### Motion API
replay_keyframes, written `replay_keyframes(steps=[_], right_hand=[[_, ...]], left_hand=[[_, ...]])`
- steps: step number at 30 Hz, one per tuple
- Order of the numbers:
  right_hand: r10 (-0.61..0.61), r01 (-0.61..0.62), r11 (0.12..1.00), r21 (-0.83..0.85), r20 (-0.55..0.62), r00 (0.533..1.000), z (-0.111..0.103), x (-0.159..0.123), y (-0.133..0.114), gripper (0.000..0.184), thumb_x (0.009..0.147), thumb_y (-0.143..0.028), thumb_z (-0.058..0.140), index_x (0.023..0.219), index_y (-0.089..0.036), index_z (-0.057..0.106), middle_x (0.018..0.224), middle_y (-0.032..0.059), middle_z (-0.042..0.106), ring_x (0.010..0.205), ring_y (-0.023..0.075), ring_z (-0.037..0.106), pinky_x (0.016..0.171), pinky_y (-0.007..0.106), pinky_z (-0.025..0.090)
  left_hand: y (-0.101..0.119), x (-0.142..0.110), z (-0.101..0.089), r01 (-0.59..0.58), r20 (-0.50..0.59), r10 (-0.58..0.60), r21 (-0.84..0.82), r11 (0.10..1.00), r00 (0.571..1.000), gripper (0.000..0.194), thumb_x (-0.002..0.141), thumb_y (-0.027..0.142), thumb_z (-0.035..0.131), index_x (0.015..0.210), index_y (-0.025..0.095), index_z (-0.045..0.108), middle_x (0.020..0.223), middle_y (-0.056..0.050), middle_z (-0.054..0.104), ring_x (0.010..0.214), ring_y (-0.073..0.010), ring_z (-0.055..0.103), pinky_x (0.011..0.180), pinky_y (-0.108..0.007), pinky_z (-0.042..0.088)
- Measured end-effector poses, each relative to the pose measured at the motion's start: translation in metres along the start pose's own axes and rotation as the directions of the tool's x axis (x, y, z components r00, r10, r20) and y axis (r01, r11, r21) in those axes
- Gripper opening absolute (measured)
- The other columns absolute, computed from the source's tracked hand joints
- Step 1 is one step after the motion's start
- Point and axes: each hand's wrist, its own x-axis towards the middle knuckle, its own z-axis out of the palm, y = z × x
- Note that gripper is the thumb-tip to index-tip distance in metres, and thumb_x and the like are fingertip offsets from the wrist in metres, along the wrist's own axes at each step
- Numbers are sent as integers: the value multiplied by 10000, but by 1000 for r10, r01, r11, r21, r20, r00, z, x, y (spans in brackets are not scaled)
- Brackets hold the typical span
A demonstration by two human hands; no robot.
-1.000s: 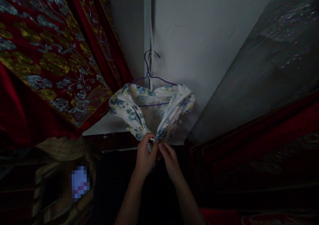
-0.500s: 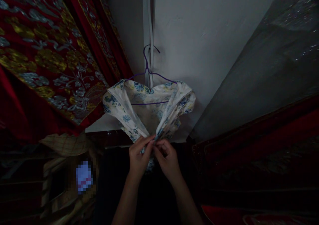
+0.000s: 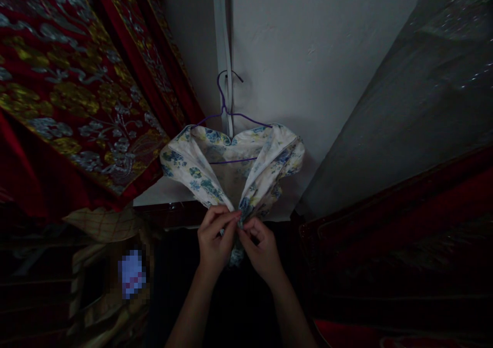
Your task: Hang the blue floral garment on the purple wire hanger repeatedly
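Observation:
A white short-sleeved shirt point(image 3: 210, 186) with blue and yellow flowers hangs on a purple wire hanger point(image 3: 246, 118) against the wall. Its front falls in a V that narrows to where both hands meet. My left hand point(image 3: 217, 234) pinches one front edge between thumb and fingers. Close beside it, fingertips almost touching, my right hand point(image 3: 260, 243) pinches the other front edge. The fingers cover what lies between them, and whether a button is there I cannot tell. Below the hands a bit of the shirt shows dimly.
Red cloth embroidered in gold and silver point(image 3: 77, 96) hangs at the left. A pale strap point(image 3: 227, 40) runs down the wall behind the hanger. At right stands a grey sheet with a plastic sheen point(image 3: 370, 127). A wooden chair point(image 3: 103, 307) is at lower left; the scene is dark.
The fingers have shifted slightly while still pinching the shirt's front edges. More of the right front edge shows above them. The view has moved a little.

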Motion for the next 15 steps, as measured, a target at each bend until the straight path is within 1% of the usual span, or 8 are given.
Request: replay_keyframes(steps=[1,3,7,9,10,12,14,15], right_hand=[[10,-10,1000,-8,30,999,-3,0,0,266,902,-397,639,774,-204,508,645,-37,505,590,110,466,567,227,360],[36,-33,999,-34,86,996,-12,1,-3,287,894,-413,653,763,-203,506,625,-42,489,581,109,464,560,227,346],[80,-73,996,-51,143,986,-34,9,-9,367,864,-480,689,737,-200,488,613,-50,463,564,97,441,551,223,321],[124,-118,992,-39,195,973,-44,14,-9,412,844,-527,707,735,-201,479,603,-57,455,543,84,405,535,220,300],[156,-151,988,-38,235,959,-48,16,-7,437,829,-552,718,732,-202,475,592,-62,451,530,78,384,523,218,286],[229,-223,973,-55,317,920,-53,19,-1,483,796,-603,734,727,-203,473,556,-71,441,497,69,352,495,216,256],[276,-262,961,-88,343,898,-56,24,2,505,769,-633,746,730,-200,490,530,-72,453,475,69,366,478,214,257],[280,-261,960,-101,332,901,-57,28,1,499,762,-633,753,744,-196,513,528,-68,473,474,72,392,478,214,276]], left_hand=[[0,13,-1,2,-18,-2,12,1000,1000,181,885,116,706,986,227,808,853,-16,640,780,-130,637,683,-233,517],[1,50,-1,-14,-38,15,29,999,999,138,886,149,717,950,231,808,817,-8,627,760,-132,613,669,-244,499],[1,149,5,-162,-27,163,33,986,986,57,870,205,747,878,224,799,812,-15,644,783,-157,600,687,-283,492],[2,188,10,-231,-39,233,48,972,972,52,873,201,740,854,221,784,816,-11,643,795,-161,595,723,-304,503],[2,201,12,-249,-51,252,58,967,966,60,885,203,725,852,220,773,823,-10,642,806,-163,594,747,-315,510],[3,212,14,-267,-75,273,76,961,959,73,907,212,700,860,217,756,843,-9,642,822,-163,598,768,-323,518],[4,208,13,-291,-72,296,79,954,952,79,923,218,684,884,213,752,870,-14,652,826,-158,610,736,-303,518],[5,203,12,-313,-56,317,78,947,947,80,928,221,680,899,212,755,879,-16,660,829,-155,617,715,-289,515]])
